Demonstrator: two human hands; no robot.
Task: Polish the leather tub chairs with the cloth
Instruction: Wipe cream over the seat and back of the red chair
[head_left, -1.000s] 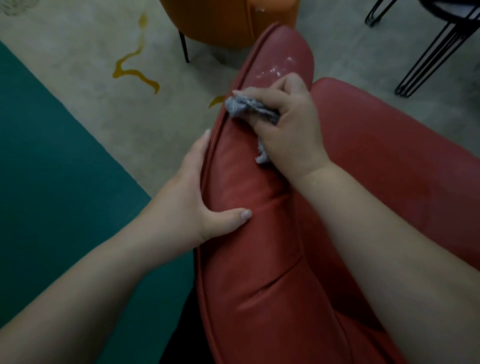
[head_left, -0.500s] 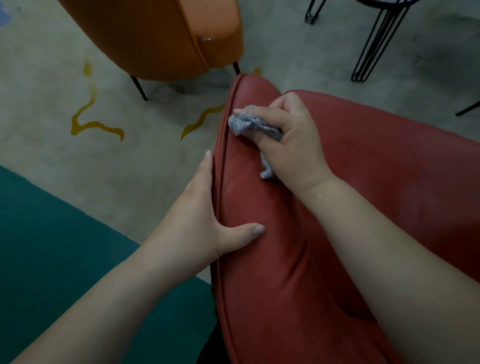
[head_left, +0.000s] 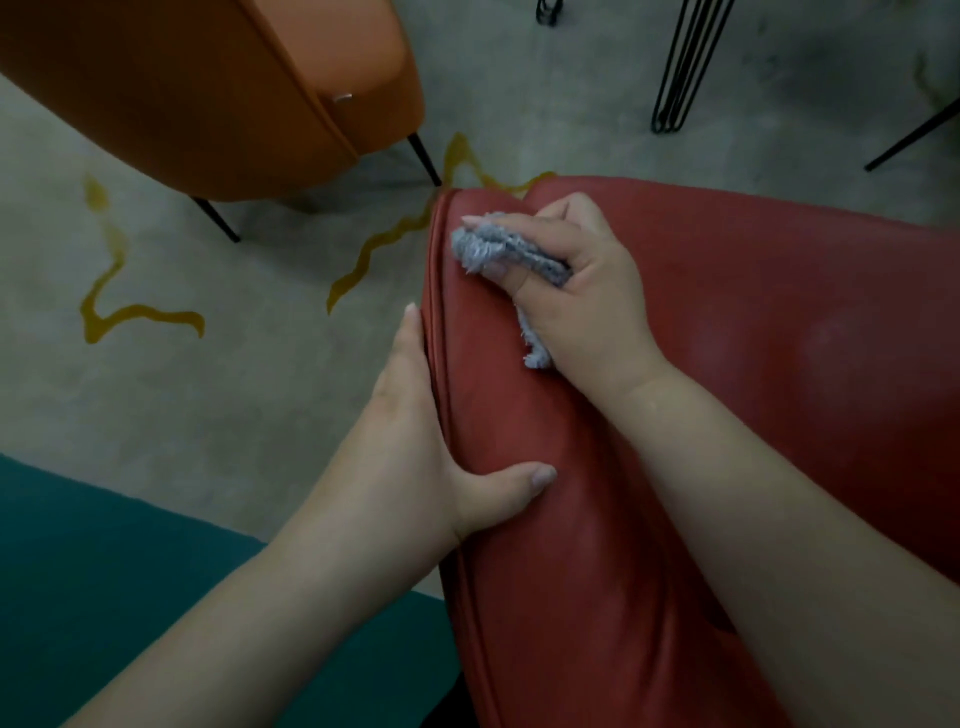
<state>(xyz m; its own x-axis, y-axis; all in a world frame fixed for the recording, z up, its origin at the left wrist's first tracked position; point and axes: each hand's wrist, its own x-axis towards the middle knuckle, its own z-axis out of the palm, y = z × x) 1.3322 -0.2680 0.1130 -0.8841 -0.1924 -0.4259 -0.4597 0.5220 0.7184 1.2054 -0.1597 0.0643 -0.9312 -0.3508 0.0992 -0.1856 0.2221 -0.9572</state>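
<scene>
A red leather tub chair (head_left: 753, 364) fills the near right of the view, its rolled upper edge running from the near bottom up to a rounded end close to the middle. The right hand (head_left: 587, 291) lies on that edge near its far end, fingers curled round a crumpled grey cloth (head_left: 498, 247) and pressing it against the leather; one fuzzy bunch of the cloth sticks out to the left past the fingertips, and a small tail hangs out under the heel of the hand. The left hand (head_left: 415, 441) grasps the same edge a little nearer: its fingers lie along the outer left side of the chair, while the thumb hooks over onto the top, so the padded rim sits pinched between thumb and fingers. The two hands are near each other but apart. Beyond them, at the far left, stands an orange tub chair (head_left: 208, 93) on thin dark legs. The floor (head_left: 234, 395) is pale and carries wavy mustard-yellow markings (head_left: 130, 312), and a teal area (head_left: 104, 571) covers the near left corner. At the far right, thin black wire legs (head_left: 680, 67) of other furniture stand on the floor.
</scene>
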